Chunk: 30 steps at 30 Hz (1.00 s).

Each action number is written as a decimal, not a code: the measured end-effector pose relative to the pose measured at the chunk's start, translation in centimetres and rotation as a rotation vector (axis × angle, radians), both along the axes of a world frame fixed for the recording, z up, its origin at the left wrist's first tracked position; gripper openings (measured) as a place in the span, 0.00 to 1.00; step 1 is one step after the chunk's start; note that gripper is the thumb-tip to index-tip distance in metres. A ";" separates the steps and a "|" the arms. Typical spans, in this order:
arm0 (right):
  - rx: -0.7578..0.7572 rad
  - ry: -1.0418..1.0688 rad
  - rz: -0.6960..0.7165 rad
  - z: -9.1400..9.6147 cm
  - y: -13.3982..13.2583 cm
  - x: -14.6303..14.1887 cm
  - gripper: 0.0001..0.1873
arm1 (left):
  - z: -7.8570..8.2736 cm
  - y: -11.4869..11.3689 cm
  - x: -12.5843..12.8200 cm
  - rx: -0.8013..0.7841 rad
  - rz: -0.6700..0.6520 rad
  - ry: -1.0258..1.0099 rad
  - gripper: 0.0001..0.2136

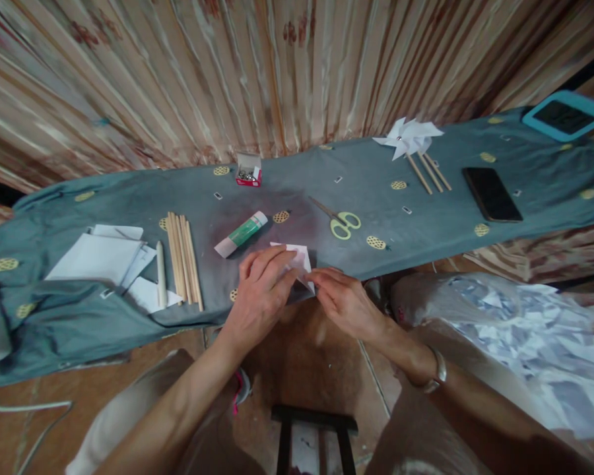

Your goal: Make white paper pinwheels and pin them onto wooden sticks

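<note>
Matt paper piece [302,256]; smooth wooden sticks [183,257]; metal scissor blades [323,207]

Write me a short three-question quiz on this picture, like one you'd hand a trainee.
1. Multiple choice: what do the left hand and right hand both touch?
A) black phone
B) white paper
C) wooden sticks

2. True or false: the green-and-white tube lies to the left of the scissors.

3. Fill in: the small red box stands with its lid ____.

Key: 1. B; 2. true; 3. open.
</note>
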State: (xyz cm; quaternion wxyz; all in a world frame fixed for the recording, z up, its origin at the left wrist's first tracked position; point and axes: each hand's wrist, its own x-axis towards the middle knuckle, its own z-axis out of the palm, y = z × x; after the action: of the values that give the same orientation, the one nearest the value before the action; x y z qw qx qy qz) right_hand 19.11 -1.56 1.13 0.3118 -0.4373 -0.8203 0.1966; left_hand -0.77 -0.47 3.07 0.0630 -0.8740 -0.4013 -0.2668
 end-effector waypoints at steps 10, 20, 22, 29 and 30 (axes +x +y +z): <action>0.041 -0.024 -0.031 -0.2 0.4 0.2 0.19 | -0.4 0.5 -1.3 -0.028 -0.060 0.024 0.06; 0.050 -0.089 0.012 0.4 1.9 1.5 0.09 | -1.9 -1.0 -2.4 -0.140 -0.126 -0.067 0.07; -0.035 -0.033 0.039 0.3 2.1 1.5 0.07 | -2.1 -1.3 -2.6 -0.225 -0.095 -0.148 0.07; -0.273 0.106 -0.033 -0.1 3.1 0.3 0.07 | -2.3 -1.3 -2.8 -0.408 0.045 -0.315 0.09; -0.283 0.099 -0.053 -0.1 3.2 0.1 0.07 | -2.4 -1.3 -2.8 -0.421 0.063 -0.321 0.08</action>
State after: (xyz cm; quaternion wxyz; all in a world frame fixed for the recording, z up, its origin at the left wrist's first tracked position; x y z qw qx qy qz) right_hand 19.22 1.62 1.07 0.2921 -0.4883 -0.7561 0.3234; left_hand -3.56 -1.76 0.69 -0.1762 -0.8013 -0.4799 -0.3108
